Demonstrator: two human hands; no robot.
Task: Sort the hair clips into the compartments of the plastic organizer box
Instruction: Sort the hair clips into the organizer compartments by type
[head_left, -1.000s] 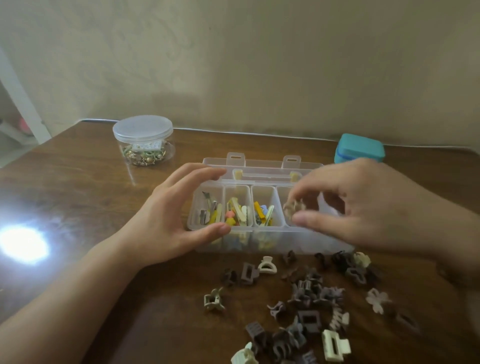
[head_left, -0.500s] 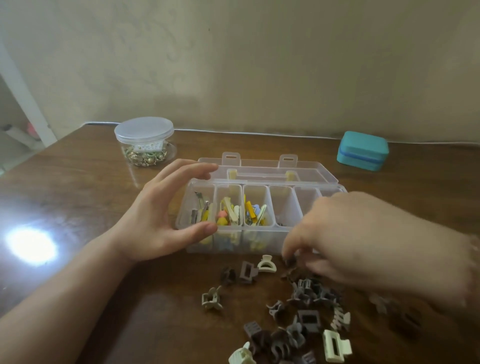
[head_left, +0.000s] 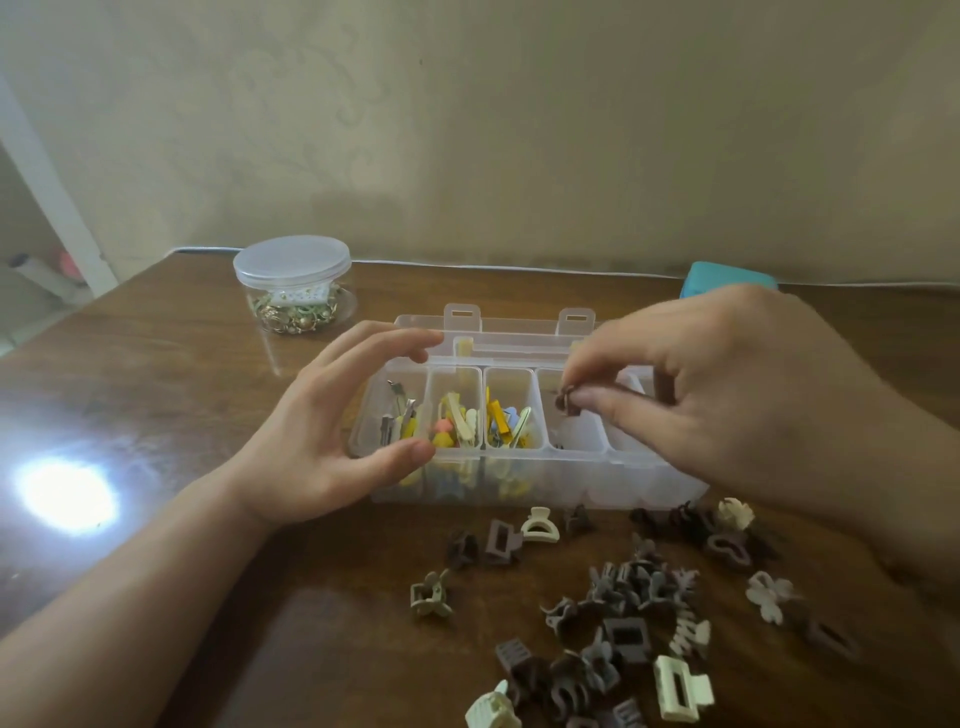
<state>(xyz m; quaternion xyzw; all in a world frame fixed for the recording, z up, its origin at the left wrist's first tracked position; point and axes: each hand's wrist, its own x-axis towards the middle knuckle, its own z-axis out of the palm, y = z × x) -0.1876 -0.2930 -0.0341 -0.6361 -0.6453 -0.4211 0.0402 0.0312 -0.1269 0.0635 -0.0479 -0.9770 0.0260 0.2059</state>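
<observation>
Right hand (head_left: 727, 395) lifted, pinching brown clip (head_left: 565, 402)

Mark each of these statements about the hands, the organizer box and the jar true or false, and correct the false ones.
1. The right hand pinches a small brown clip over the organizer box. True.
2. The left hand holds a cream clip. False: it holds no clip and rests at the box's left end.
3. The round jar has its lid off. False: the lid is on.
4. Loose clips lie on the table in front of the box. True.
</observation>
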